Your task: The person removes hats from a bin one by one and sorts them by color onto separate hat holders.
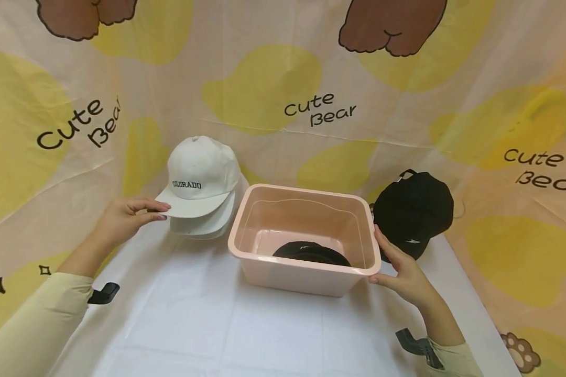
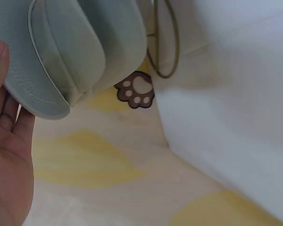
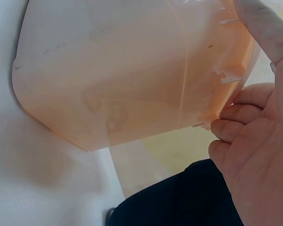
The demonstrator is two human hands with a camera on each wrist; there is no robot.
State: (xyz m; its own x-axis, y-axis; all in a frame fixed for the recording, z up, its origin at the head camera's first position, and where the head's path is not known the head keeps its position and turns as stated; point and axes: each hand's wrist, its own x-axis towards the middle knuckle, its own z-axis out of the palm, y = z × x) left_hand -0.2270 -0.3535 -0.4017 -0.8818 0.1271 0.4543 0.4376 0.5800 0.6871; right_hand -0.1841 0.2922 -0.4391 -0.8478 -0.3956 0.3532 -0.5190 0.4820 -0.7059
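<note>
Nearest are the person's two sleeves (image 1: 42, 319), with a small black device (image 1: 105, 293) at the left wrist and a similar black bracket (image 1: 417, 348) at the right, over the bare front of the white-covered tabletop (image 1: 207, 324).

Farther in, the hands are well apart. The right hand (image 1: 407, 280) holds the right end of a pink plastic bin (image 1: 297, 276), thumb at the near corner and fingers along the end wall. The bin's long axis runs left to right across the person's front, mouth up; a black cap (image 1: 306, 251) lies inside, partly hidden by the near wall.

The left hand (image 1: 124, 217) pinches the brim of a white "COLORADO" baseball cap (image 1: 200, 167) between thumb and fingers. This cap sits crown up on other pale caps (image 1: 198, 229), just left of the bin, so the bin's mouth lies to the right of both cap and left hand; the right hand is across the bin.

Just right of the bin, behind the right hand, is a black baseball cap (image 1: 412, 207). Farthest is a "Cute Bear" printed cloth (image 1: 264, 31).
</note>
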